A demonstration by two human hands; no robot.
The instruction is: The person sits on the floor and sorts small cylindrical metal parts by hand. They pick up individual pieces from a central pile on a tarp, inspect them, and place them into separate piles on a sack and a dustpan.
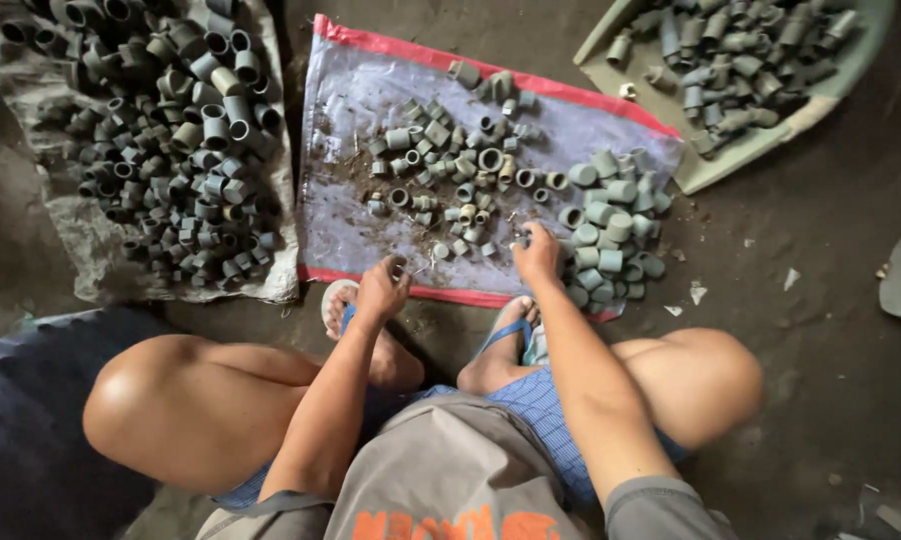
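Head view: green tray (706, 172) heaped with grey fittings (741, 50); both hands (383, 288) (538, 252) pinch small fittings

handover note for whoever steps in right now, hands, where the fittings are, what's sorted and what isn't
Left hand: closed near the sheet's front edge; whether it holds a piece cannot be told.
Right hand: fingers down on a small fitting among the loose ones.
Plastic sheet: scattered small fittings mixed with dirt in the middle; a gathered cluster of larger caps at its right end.
Sack on the left: big heap of dark fittings.
Tray, upper right: another pile of fittings.
Done: the heaps and the cap cluster look grouped. Left: the scattered pieces in the middle of the sheet.
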